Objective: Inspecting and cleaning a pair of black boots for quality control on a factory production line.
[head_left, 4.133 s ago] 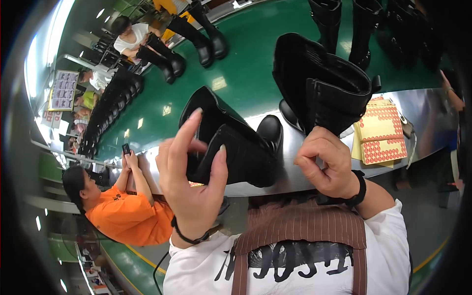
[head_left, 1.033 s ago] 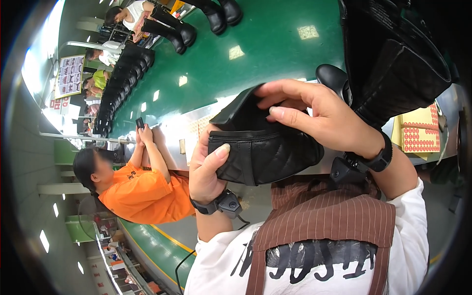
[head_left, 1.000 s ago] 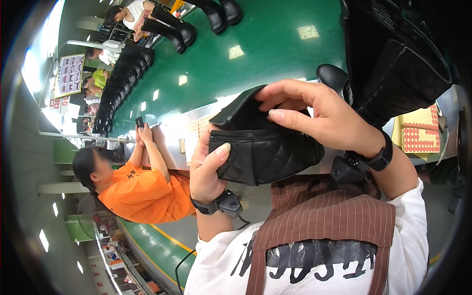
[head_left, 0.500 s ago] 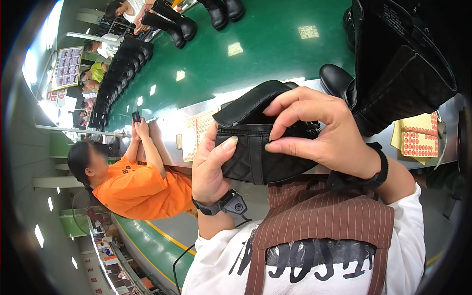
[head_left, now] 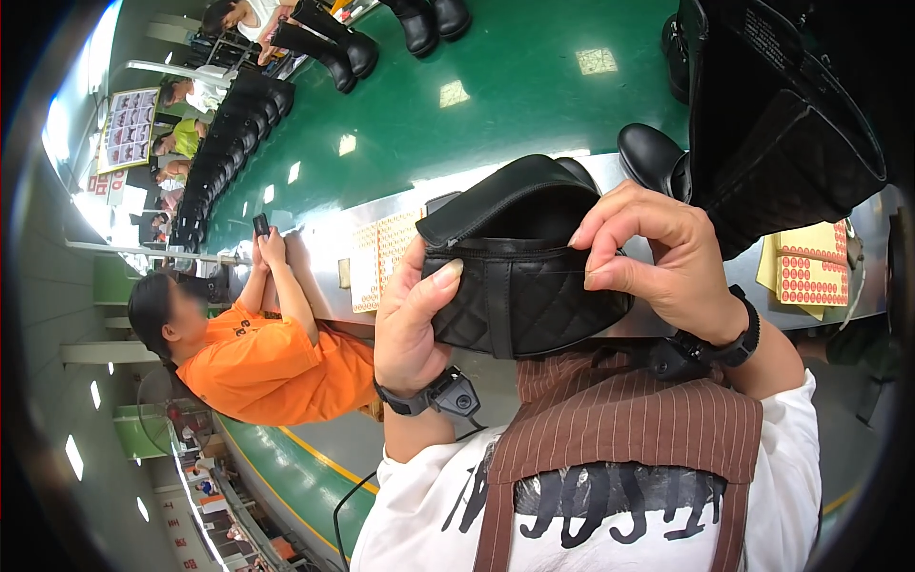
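A black quilted boot point(head_left: 562, 315) with a smooth leather strip and an open edge is held up in front of my apron. My left hand point(head_left: 412, 319) grips its left end, thumb on the quilted side and fingers behind. Beside the boot's right part, my right hand point(head_left: 658, 253) is closed in a pinch, thumb and forefinger together. What sits between those fingertips is too fine to make out. Another tall black boot point(head_left: 810, 143) stands open at the right, next to a black shoe-shaped foot part point(head_left: 652, 160).
Sheets of round red stickers point(head_left: 381, 257) lie on the metal bench edge at left; a yellow-backed sticker stack point(head_left: 810, 267) is at right. Beyond is a green work surface point(head_left: 515, 86) with boots along it. A co-worker in orange point(head_left: 267, 372) sits to my left, holding a dark object.
My right hand has moved right, away from the boot's zipped edge, still pinched. The boot's opening now gapes more visibly. My left hand keeps its grip.
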Available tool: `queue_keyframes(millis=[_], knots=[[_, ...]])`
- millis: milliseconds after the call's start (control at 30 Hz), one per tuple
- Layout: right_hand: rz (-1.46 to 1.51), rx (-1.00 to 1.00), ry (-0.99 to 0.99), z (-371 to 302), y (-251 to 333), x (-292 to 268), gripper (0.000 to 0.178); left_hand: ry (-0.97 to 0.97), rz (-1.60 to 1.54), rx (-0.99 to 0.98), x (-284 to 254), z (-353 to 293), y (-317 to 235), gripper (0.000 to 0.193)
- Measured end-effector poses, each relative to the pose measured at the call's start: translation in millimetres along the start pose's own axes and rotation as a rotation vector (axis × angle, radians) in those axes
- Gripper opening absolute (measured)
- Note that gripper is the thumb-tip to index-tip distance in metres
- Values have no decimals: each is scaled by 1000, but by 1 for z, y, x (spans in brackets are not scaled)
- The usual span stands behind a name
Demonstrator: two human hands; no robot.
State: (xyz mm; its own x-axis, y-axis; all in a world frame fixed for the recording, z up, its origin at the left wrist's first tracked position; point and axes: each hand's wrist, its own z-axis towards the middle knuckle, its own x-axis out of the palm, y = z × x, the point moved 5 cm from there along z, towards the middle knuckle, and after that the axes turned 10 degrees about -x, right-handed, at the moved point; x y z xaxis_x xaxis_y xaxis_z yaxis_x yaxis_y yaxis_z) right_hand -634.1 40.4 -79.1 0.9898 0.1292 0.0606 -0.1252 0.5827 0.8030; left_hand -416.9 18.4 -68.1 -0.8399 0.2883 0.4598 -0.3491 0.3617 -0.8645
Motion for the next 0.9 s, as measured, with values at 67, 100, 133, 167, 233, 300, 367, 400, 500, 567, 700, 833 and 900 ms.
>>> queue_keyframes(millis=[67, 100, 133, 167, 233, 300, 367, 400, 500, 567, 700, 833, 900], knots=[[16, 5, -18, -2, -1, -1, 11, 7, -15, -13, 1, 0, 1, 47], [32, 8, -38, -3, -1, -2, 12, 6, -15, -13, 1, 0, 1, 47], [32, 7, -37, -3, -1, -2, 12, 12, -16, -16, 1, 1, 1, 47], [18, 0, -33, -3, 0, -2, 12, 17, -18, -19, 2, 1, 2, 47], [5, -8, -28, -4, 1, -3, 12, 21, -26, -21, 3, 0, 2, 47], [-30, -54, -16, -4, 3, -3, 12, 24, -35, -24, 3, 0, 2, 47], [-82, -78, 8, -5, 5, -2, 12, 4, -24, -25, 2, 0, 2, 46], [-134, -89, 28, -6, 6, -2, 12, 5, -25, -24, 3, 0, 2, 46], [-154, -30, 61, -16, 9, -4, 13, 23, -40, -24, 5, 1, 1, 46], [-202, -11, 102, -25, 13, -12, 13, 51, -70, -20, 7, 2, 1, 46], [-274, 85, 241, -51, 20, -35, 13, 65, -89, -32, 7, 3, 0, 45], [-262, 222, 317, -81, 33, -63, 13, 38, -73, -63, 2, 0, 2, 47], [-273, 312, 310, -95, 45, -86, 10, -27, -70, -48, -3, -2, 2, 52]])
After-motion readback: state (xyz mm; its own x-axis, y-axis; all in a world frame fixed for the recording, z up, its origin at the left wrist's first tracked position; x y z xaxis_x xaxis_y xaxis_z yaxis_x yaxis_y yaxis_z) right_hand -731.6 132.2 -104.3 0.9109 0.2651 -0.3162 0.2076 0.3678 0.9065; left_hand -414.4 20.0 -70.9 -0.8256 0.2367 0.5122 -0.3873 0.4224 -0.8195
